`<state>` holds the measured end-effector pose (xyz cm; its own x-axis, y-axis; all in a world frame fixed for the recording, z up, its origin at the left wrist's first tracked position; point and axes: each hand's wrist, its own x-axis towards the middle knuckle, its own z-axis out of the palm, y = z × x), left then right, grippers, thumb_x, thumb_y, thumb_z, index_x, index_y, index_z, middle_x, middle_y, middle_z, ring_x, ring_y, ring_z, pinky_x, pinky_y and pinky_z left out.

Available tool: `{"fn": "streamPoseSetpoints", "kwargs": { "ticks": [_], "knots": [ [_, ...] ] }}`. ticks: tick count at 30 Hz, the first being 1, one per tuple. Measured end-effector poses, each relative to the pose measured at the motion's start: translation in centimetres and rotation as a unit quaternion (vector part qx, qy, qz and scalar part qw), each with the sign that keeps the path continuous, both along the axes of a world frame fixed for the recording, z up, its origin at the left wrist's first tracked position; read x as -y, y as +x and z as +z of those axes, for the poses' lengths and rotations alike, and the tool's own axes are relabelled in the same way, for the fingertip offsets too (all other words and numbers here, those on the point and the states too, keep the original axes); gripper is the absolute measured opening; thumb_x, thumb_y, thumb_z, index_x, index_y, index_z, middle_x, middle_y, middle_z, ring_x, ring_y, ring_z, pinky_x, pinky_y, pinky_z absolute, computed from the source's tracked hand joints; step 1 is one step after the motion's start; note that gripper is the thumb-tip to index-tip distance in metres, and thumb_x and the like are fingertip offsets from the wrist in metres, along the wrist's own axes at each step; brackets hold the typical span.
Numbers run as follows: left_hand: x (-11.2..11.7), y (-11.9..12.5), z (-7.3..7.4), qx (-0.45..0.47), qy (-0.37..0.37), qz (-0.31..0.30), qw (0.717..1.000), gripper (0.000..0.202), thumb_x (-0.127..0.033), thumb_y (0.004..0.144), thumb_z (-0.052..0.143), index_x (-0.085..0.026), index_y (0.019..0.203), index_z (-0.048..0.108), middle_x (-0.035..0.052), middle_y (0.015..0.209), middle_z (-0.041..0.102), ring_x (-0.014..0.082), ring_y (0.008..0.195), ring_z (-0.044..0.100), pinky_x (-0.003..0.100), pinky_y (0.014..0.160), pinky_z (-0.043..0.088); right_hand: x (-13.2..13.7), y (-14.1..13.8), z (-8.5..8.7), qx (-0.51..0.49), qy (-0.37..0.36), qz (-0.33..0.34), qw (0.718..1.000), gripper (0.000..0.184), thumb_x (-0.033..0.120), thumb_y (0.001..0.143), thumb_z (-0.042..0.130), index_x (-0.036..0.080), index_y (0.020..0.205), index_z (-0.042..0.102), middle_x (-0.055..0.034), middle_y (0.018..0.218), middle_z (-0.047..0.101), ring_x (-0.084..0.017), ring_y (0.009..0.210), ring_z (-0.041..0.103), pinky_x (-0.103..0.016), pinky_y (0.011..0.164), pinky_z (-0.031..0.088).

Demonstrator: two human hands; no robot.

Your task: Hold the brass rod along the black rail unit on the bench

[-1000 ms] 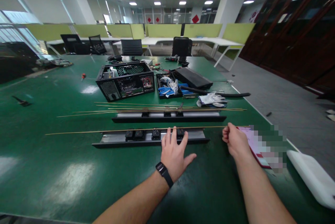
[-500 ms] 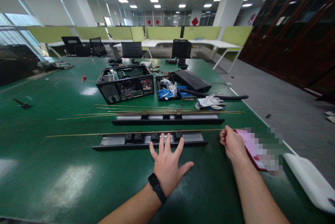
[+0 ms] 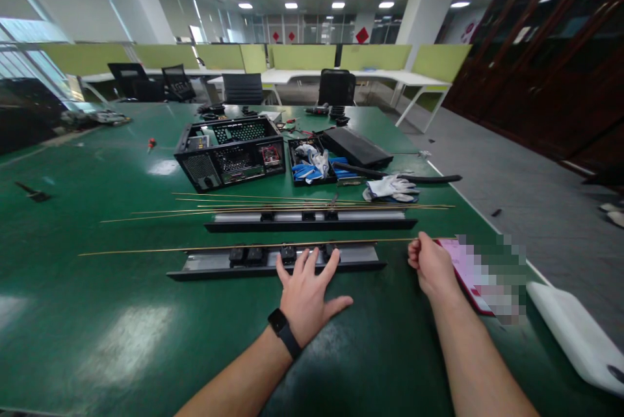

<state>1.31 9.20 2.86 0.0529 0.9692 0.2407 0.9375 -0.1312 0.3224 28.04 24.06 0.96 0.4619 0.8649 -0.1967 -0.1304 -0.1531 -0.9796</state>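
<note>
My left hand (image 3: 306,290), fingers spread, lies over the front edge of the nearer metal rail (image 3: 209,262), its fingertips by the black blocks (image 3: 254,254) in the channel. My right hand (image 3: 429,262) is closed round the right part of a long thin brass-coloured rod (image 3: 146,251), which runs left along the rail's back edge and past its left end. Behind lies a second rail (image 3: 312,225) with black blocks and several similar rods (image 3: 234,206) across it.
A pink sheet in a red-edged holder (image 3: 461,261) lies beside my right hand, with a white object (image 3: 575,332) further right. Farther back are an open black computer case (image 3: 229,160), a box of gloves (image 3: 314,167), a white glove (image 3: 392,188) and a black tube (image 3: 429,179).
My left hand has shifted slightly left and toward me, its fingers a little less stretched. My right hand keeps its grip on the rod. The view has shifted slightly.
</note>
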Motion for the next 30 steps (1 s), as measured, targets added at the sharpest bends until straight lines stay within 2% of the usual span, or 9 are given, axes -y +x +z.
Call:
{"fn": "streamPoseSetpoints", "kwargs": {
  "ticks": [6, 15, 21, 30],
  "knots": [
    [-0.1, -0.1, -0.1, -0.004, 0.006, 0.004, 1.0, 0.089, -0.072, 0.085, 0.072, -0.047, 0.162, 0.035, 0.0146, 0.159, 0.054, 0.0392, 0.146, 0.046, 0.086, 0.117, 0.011, 0.0, -0.2, 0.0, 0.002, 0.004, 0.002, 1.0, 0.031, 0.042, 0.081, 0.07, 0.021, 0.064, 0.055, -0.0005, 0.061, 0.055, -0.009, 0.048, 0.044, -0.018, 0.039, 0.031],
    [-0.2, -0.3, 0.0, -0.014, 0.011, 0.009, 1.0, 0.083, -0.069, 0.086, 0.072, -0.05, 0.16, 0.039, 0.0141, 0.161, 0.05, 0.0408, 0.152, 0.038, 0.085, 0.116, 0.016, 0.4, -0.7, 0.1, 0.009, 0.013, 0.046, 0.999, 0.034, 0.047, 0.077, 0.075, 0.021, 0.067, 0.056, -0.0016, 0.061, 0.058, -0.009, 0.048, 0.046, -0.02, 0.039, 0.032],
    [-0.4, -0.2, 0.0, -0.037, 0.005, 0.012, 0.999, 0.089, -0.071, 0.084, 0.073, -0.05, 0.162, 0.034, 0.0173, 0.169, 0.038, 0.0461, 0.157, 0.029, 0.085, 0.113, 0.022, 0.7, -1.5, 0.4, 0.011, 0.008, 0.057, 0.998, 0.034, 0.047, 0.078, 0.074, 0.02, 0.064, 0.057, -0.0016, 0.06, 0.056, -0.009, 0.049, 0.044, -0.02, 0.04, 0.03],
    [-0.4, -0.3, 0.3, -0.053, -0.002, 0.008, 0.999, 0.089, -0.073, 0.085, 0.07, -0.05, 0.162, 0.033, 0.0185, 0.169, 0.04, 0.0452, 0.157, 0.03, 0.086, 0.111, 0.023, 2.1, -3.7, 0.8, 0.015, 0.001, 0.161, 0.987, 0.047, 0.062, 0.076, 0.079, 0.019, 0.067, 0.062, -0.0025, 0.063, 0.056, -0.011, 0.052, 0.045, -0.022, 0.044, 0.031]
  ]
}}
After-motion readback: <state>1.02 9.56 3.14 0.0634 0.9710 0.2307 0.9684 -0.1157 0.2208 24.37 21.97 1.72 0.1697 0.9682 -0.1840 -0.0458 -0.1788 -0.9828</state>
